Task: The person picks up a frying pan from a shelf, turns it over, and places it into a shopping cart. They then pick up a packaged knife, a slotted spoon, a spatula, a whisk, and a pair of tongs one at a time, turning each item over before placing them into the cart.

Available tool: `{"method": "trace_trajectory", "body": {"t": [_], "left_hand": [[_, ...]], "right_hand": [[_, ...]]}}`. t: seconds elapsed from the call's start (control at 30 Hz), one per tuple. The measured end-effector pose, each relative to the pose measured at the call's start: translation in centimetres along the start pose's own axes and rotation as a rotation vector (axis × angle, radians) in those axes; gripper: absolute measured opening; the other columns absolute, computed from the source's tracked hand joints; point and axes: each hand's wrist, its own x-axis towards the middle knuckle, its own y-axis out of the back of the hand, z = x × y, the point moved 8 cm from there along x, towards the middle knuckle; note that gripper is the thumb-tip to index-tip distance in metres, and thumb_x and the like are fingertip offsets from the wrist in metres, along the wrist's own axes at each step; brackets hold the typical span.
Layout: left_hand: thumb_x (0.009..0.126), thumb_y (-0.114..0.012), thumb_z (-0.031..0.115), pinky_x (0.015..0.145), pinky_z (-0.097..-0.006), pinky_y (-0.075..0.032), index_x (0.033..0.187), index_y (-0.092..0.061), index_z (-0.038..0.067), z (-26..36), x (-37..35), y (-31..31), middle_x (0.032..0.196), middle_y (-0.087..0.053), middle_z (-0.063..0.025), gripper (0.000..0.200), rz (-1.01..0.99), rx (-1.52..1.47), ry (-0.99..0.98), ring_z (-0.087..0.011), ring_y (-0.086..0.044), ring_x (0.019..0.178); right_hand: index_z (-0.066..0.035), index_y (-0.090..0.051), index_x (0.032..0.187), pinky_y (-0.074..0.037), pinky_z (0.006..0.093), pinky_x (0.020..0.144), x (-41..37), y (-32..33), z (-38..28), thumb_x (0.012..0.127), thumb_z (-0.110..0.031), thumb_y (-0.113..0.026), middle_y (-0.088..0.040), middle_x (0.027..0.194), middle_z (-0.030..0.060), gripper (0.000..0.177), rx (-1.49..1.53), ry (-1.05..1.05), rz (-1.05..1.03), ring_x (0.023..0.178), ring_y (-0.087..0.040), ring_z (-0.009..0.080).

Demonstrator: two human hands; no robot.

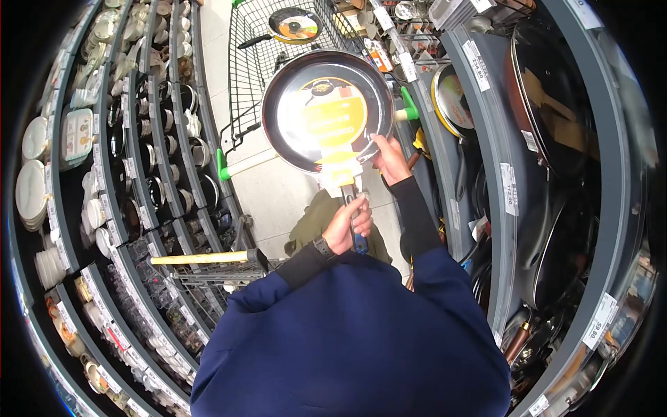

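A large dark frying pan [285, 115] with a yellow and white label inside is held up in front of me, its handle pointing toward my body. My left hand [345, 226] is wrapped round the handle. On the pan's right lower rim, my right hand [391, 160] grips with the thumb over the inside edge. Glare covers part of the label. Beyond the pan, a smaller frying pan [294, 26] with a yellow outside lies in a wire shopping cart [240, 76].
Shelves of dishes [33, 191] and glassware rise on the left. Pans such as a yellow-rimmed one [453, 101] fill the right shelves [497, 139]. Another cart [201, 258] with a yellowish handle stands at lower left. Tiled floor [271, 191] shows between.
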Motion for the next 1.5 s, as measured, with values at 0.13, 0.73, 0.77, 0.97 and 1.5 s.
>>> {"method": "trace_trajectory", "body": {"t": [0.13,0.73,0.77,0.97,1.5], "left_hand": [[0.104,-0.048,0.034,0.053,-0.0239,-0.037,0.088,-0.048,0.014,-0.1,0.1,0.3,0.059,-0.035,0.0068,0.026,0.034,0.014,-0.019,-0.0065,-0.037,0.051],[0.104,-0.043,0.037,0.064,-0.0293,-0.045,0.097,-0.049,0.01,0.0,0.3,0.4,0.067,-0.042,0.0014,0.029,-0.234,-0.092,-0.08,-0.012,-0.044,0.061],[0.105,-0.042,0.037,0.062,-0.0285,-0.044,0.093,-0.048,0.01,-0.1,0.3,0.6,0.066,-0.042,0.002,0.03,-0.214,-0.101,-0.077,-0.011,-0.043,0.059],[0.106,-0.039,0.036,0.053,-0.0261,-0.04,0.083,-0.044,0.01,-0.5,0.4,0.4,0.06,-0.039,0.0029,0.035,-0.268,-0.176,-0.041,-0.008,-0.037,0.049],[0.104,-0.049,0.019,0.04,-0.022,-0.029,0.108,-0.046,0.017,0.4,-0.3,-0.3,0.057,-0.029,0.0055,0.005,-0.006,0.023,-0.193,-0.005,-0.028,0.042]], "right_hand": [[-0.004,-0.047,0.129,-0.057,0.0399,0.076,-0.4,0.7,0.2,0.095,-0.02,-0.063,-0.059,0.116,0.0106,0.041,-0.01,0.019,0.125,0.102,-0.062,0.0218],[-0.006,-0.06,0.12,-0.029,0.0576,0.11,4.0,-17.8,-1.9,0.077,-0.023,-0.07,-0.047,0.14,0.0204,0.047,-1.838,0.917,-0.099,0.137,-0.035,0.0347],[-0.008,-0.057,0.125,-0.027,0.0595,0.111,4.1,-17.9,-1.8,0.079,-0.027,-0.07,-0.043,0.144,0.0203,0.051,-1.877,0.877,-0.077,0.139,-0.033,0.0348],[-0.015,-0.041,0.147,-0.016,0.0662,0.113,5.8,-16.4,0.1,0.089,-0.049,-0.06,-0.022,0.159,0.0187,0.07,-2.004,0.88,-0.057,0.149,-0.016,0.0346],[-0.016,-0.039,0.15,-0.009,0.067,0.114,5.2,-16.5,-0.1,0.093,-0.052,-0.052,-0.017,0.161,0.0185,0.068,-1.942,0.966,-0.075,0.151,-0.011,0.0336]]}}
